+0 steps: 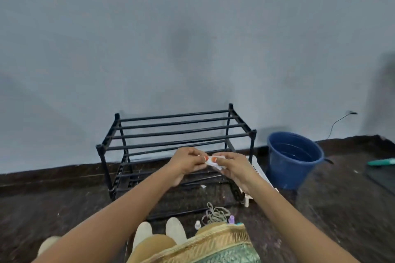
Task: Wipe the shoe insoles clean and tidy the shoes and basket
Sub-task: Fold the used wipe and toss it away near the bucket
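At frame centre, our left hand [188,161] and right hand [232,165] both pinched a small white wipe [215,165]; we judged it light, limp and tearable, best held by its edges.

white basket [259,172] mostly hidden behind right forearm [275,205], white scrap [214,165], perhaps a wipe, half covered by fingers [199,159]

Soft, even light, a bit dim. Faint grey shadows on the wall [128,60], one dark patch above the rack [175,123]. Small shine on the dark floor [320,209]. Slight blur around left hand [188,161] and right hand [233,166]. Bent, stretched edges.
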A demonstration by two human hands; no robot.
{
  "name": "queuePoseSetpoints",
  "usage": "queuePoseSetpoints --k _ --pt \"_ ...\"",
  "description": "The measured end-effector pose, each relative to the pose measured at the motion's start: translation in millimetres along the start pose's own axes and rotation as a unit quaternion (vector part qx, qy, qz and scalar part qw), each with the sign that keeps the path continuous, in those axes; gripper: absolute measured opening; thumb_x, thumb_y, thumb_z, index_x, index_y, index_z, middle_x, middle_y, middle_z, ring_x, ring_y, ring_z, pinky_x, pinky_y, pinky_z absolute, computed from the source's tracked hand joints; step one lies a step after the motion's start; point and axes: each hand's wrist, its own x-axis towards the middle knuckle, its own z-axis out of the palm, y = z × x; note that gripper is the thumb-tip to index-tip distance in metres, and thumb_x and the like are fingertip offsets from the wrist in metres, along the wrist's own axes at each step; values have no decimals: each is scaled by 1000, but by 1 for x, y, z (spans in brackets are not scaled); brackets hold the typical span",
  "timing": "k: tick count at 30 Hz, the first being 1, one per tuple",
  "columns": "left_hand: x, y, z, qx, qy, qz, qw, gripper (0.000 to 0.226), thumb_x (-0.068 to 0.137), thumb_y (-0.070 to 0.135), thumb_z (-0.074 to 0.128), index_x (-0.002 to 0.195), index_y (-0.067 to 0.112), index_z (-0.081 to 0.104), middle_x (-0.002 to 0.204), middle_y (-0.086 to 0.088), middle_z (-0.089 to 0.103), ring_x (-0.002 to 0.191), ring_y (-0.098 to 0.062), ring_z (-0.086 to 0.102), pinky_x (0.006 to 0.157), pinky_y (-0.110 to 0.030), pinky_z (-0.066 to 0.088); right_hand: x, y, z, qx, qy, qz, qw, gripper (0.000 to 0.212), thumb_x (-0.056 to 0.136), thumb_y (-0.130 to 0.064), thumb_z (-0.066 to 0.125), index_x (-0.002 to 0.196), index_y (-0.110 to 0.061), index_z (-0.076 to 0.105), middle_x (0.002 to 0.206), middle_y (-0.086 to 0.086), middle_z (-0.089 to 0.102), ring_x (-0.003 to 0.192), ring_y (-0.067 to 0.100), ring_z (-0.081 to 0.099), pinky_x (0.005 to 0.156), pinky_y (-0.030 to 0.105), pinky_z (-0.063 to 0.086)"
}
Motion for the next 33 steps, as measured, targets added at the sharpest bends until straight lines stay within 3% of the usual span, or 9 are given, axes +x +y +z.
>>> queuePoseSetpoints --k 6,12,16,19,23,25,27,30,33 --pt "-2 13 47 -9 -8 -12 1000 9 88 -7 55 82 -2 58 92 -16 62 83 -19 63 69 -19 56 -18 -25 -35 18 27 5 999 23 80 6 60 103 11 60 86 17 64 72 19 63 56 17 53" --pt "15 16 101 -7 -14 -22 1000 10 88 -8 54 82 -3 58 91 -15 61 84 -19 62 68 -18 57 -18 -37 -85 17 58 8 998 15 81 7 59 96 6 62 86 15 62 69 16 60 46 13 48" --pt "36 16 132 14 -26 -26 999 12 88 -9 55 79 -2 59 93 -16 62 86 -21 63 72 -22 56 -12 -42 -117 18 70 15 997 9 81 5 60 87 -1 63 86 13 64 74 17 62 53 15 52" --pt "51 18 152 20 -26 -19 999 13 87 -10 55 78 -2 59 90 -15 62 83 -20 63 70 -21 56 -3 -47 -139 17 83 11 996 15 81 5 60 96 4 62 85 12 63 75 18 61 59 16 54" --pt "74 10 174 25 -31 -25 999 12 88 -9 55 80 -2 60 87 -14 62 78 -17 64 64 -17 57 20 -39 -169 2 106 28 994 27 82 2 61 108 5 60 103 19 64 92 26 63 81 29 53" --pt "96 0 184 17 -32 -36 999 12 88 -8 55 79 -1 60 85 -13 61 76 -16 63 62 -16 56 36 -32 -184 14 116 41 992 27 82 1 61 109 4 60 107 20 64 96 27 63 86 32 52" --pt "125 -13 197 8 -31 -49 998 12 88 -7 56 80 1 60 83 -12 61 75 -14 62 62 -15 55 55 -23 -200 44 124 47 990 24 84 2 58 108 6 60 104 20 64 92 25 63 81 29 54" --pt "185 -39 227 -6 -20 -64 998 13 88 -6 57 80 4 61 85 -12 63 81 -17 64 70 -20 56 92 -10 -231 82 158 58 982 16 87 4 52 101 5 60 87 15 66 73 18 63 59 20 55" --pt "253 -66 263 -19 -15 -71 997 8 87 -2 59 89 4 65 95 -14 66 94 -23 64 81 -26 53 144 1 -273 60 223 41 972 15 86 4 54 98 4 62 83 13 66 66 14 64 58 17 54"
